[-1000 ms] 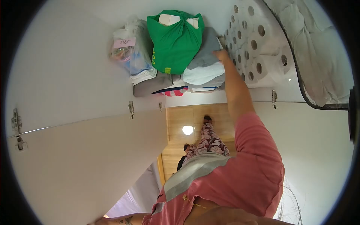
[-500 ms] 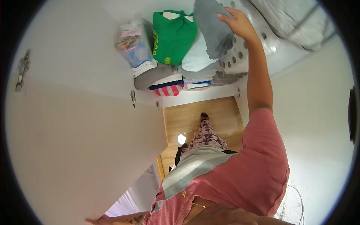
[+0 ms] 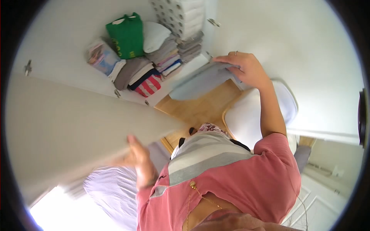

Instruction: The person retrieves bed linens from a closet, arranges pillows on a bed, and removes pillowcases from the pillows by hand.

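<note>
Head view: R hand [image 3: 248, 71] is up at the R, ring on one finger, gripping a grey-blue cloth [image 3: 204, 81] by its R end, thumb vs. fingers. Cloth stretches out to the L of the hand, a bit blurred, in front of the shelf [image 3: 158, 98] & above the wood floor [image 3: 183, 107]; can't tell if its far end touches the shelf edge. L hand [image 3: 139, 156] is lower L, w/ thumb up & nothing seen in its grasp, next to the big L door [image 3: 84, 119]; fingers blurred, so can't tell if they touch it.

On the shelf, L to R approx.: clear plastic bag w/ stuff inside [image 3: 102, 57], tied green bag [image 3: 127, 36], pale folded cloth [image 3: 155, 36] atop a mostly grey stack [image 3: 163, 54], then another grey stack [image 3: 191, 46] w/ a white pack w/ round holes [image 3: 185, 17] above it. Below the green bag = more folded cloths, incl. a grey one [image 3: 131, 69], a dark blue one [image 3: 145, 79] & a red-&-white striped one [image 3: 149, 85] at the front.

R door [image 3: 277, 42] stands open behind the R hand. White chair [image 3: 246, 115] below the R forearm, partly hidden by it. Bed w/ lilac cover [image 3: 111, 188] at bottom L, nr the L arm.
</note>
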The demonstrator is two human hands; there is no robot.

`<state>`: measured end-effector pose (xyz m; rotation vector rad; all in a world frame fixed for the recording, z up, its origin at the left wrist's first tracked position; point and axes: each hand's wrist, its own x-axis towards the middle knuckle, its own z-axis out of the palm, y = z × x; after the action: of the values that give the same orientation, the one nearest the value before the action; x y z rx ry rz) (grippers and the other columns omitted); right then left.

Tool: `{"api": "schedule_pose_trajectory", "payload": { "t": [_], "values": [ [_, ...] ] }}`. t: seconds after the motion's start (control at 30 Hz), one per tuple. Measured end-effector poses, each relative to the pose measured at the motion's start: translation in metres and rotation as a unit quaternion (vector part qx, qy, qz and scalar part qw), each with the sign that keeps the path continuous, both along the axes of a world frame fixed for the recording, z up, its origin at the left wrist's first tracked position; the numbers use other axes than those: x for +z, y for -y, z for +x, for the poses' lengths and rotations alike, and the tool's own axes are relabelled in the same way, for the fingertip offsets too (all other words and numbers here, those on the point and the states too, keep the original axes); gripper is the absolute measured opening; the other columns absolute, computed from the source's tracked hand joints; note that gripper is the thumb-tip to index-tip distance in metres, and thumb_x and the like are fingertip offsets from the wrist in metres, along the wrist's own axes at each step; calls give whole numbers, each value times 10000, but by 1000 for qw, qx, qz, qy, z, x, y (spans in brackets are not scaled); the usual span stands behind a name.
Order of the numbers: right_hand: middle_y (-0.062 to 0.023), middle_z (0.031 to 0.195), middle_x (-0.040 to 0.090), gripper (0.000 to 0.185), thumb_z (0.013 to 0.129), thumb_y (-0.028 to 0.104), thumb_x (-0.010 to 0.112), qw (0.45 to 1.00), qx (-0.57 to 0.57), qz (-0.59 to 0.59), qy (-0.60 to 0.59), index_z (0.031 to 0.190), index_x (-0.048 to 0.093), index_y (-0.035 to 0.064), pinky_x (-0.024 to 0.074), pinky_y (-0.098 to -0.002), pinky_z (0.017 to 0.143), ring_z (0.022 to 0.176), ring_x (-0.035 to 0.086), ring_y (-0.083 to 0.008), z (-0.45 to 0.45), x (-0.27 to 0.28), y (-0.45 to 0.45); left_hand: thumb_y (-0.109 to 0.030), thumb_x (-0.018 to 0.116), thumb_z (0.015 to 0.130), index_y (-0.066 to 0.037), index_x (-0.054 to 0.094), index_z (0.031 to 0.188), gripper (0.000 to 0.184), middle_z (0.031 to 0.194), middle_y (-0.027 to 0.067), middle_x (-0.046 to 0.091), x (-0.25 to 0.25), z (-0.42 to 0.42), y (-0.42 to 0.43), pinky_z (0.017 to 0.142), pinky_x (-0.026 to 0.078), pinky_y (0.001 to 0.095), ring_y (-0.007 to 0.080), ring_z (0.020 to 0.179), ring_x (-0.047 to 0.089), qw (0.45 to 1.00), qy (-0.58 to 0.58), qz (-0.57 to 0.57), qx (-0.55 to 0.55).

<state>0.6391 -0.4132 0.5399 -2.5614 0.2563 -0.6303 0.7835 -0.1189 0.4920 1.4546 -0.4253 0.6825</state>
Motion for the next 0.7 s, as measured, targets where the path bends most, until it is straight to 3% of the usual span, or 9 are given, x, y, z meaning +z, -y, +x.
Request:
{"api": "schedule_pose_trajectory", "payload": {
  "t": [0.13,0.2,0.27,0.33,0.4,0.43,0.5,0.53,0.7],
  "values": [
    [-79,684,530,433,654,-44,575,996,-74,36,-38,1036,632,152,411,-327,560,615,511,-255,-99,-16,-52,-87,667,689,-17,112,1364,877,1392,209,133,56,21,53,994,290,435,327,1260,243,927,295,228,32],
    [-71,666,513,455,631,-60,575,990,-123,63,-22,1030,638,149,392,-316,551,602,487,-233,-145,-24,-76,-92,653,691,-17,129,1366,858,1381,248,153,54,26,91,1016,216,465,359,1306,137,948,277,134,-77],
    [-64,647,495,476,608,-75,576,981,-172,93,-4,1025,643,145,374,-306,542,589,463,-211,-188,-29,-109,-83,639,709,-19,143,1365,825,1388,260,127,58,23,109,1031,186,459,338,1314,123,938,272,216,5],
    [-63,645,496,465,606,-78,585,961,-229,158,-5,1017,648,132,373,-306,554,589,456,-212,-230,-32,-140,-93,622,740,-28,172,1366,773,1398,223,164,50,-4,127,1033,192,430,300,1310,168,957,245,127,-91],
    [-76,652,510,434,612,-86,587,948,-258,181,28,1003,648,91,374,-317,570,593,457,-219,-266,-35,-172,-156,584,798,-22,211,1361,689,1382,171,260,31,-46,134,1027,215,394,274,1288,246,884,145,79,-437],
    [-87,656,518,415,615,-87,588,942,-255,213,51,994,648,70,370,-322,573,595,455,-223,-284,-34,-183,-156,584,798,-22,211,1361,689,1382,171,260,11,-69,140,1027,215,394,274,1288,246,872,143,75,-463],
    [-98,706,577,357,626,-72,590,924,-267,264,71,967,644,19,399,-287,633,659,502,-209,-320,-30,-213,-679,521,706,-18,195,1375,995,1389,138,292,-49,-119,141,1044,201,397,265,1282,279,503,-88,221,-831],
    [-98,706,577,357,626,-72,590,915,-298,260,79,967,644,19,399,-287,633,659,502,-209,-341,-34,-226,-678,555,677,-27,178,1383,1032,1399,134,274,-79,-153,141,1049,204,392,263,1289,272,395,-103,226,-884],
    [-124,975,628,274,741,25,603,775,-463,374,211,1014,618,10,416,-295,841,923,574,-226,-412,-61,-297,-457,690,698,1,289,1330,878,1286,127,422,-165,-252,114,971,348,363,237,1178,421,92,-333,273,-898]
  ]
}}
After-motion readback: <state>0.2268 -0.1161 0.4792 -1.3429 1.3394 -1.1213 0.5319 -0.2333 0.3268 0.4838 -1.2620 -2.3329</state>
